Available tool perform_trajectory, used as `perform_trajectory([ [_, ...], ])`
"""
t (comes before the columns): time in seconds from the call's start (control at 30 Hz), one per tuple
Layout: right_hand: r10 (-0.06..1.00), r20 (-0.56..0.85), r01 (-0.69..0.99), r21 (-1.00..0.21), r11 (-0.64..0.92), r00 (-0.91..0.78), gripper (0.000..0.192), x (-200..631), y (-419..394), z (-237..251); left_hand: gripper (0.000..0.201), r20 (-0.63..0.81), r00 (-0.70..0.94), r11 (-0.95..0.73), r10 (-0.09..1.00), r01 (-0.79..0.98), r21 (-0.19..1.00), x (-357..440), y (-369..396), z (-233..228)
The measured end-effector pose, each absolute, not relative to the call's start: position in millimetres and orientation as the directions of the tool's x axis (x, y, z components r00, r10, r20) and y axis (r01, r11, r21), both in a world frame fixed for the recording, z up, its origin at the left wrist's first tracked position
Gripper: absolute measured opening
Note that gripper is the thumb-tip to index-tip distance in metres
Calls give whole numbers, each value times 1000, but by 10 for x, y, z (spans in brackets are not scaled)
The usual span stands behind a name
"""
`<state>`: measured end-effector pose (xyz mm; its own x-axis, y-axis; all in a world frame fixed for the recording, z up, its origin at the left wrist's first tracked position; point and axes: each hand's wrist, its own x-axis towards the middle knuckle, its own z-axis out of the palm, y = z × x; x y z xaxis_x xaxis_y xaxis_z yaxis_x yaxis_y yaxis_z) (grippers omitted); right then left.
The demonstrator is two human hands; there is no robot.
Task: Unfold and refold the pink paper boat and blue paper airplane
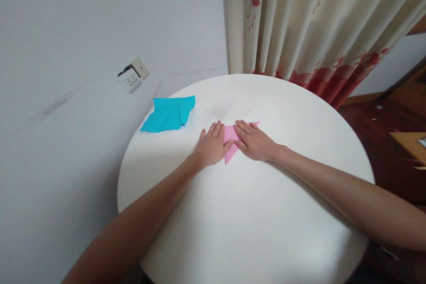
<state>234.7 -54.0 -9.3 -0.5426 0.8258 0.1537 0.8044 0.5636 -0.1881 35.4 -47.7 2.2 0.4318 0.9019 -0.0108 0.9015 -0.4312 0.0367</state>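
A piece of pink paper [229, 133], folded to a pointed shape, lies on the white round table [233, 222]. Flat on its left side rests my left hand [212, 144], fingers stretched out and thumb reaching over the paper. My right hand [253, 141] presses on the right part with its fingers extended, the thumb close to the left thumb. One paper tip shows beyond the right fingers, another points toward me below the hands. Both hands cover much of the paper, so its full outline is hidden.
A creased sheet of blue paper [169, 114] lies at the table's far left edge. The wall [83, 31] with a socket [129, 80] stands close on the left. A floral curtain [286, 22] hangs behind the table. At the right is a wooden surface [408, 142].
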Motion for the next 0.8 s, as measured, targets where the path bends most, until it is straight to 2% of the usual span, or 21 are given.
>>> perform_trajectory([
  [0.13, 827, 156, 802, -202, 562, -541, 70, 2352, -539, -99, 68, -11, 424, -423, 906, 904, 61, 388, -501, 25],
  [0.37, 829, 137, 800, -218, 559, -542, 73, 2350, -538, -93, 58, -50, 580, -572, 813, 812, 117, 422, -510, 75],
  [0.8, 843, 126, 815, -216, 537, -522, 72, 2341, -545, -81, 58, -31, 586, -578, 809, 805, 137, 386, -485, 70],
])
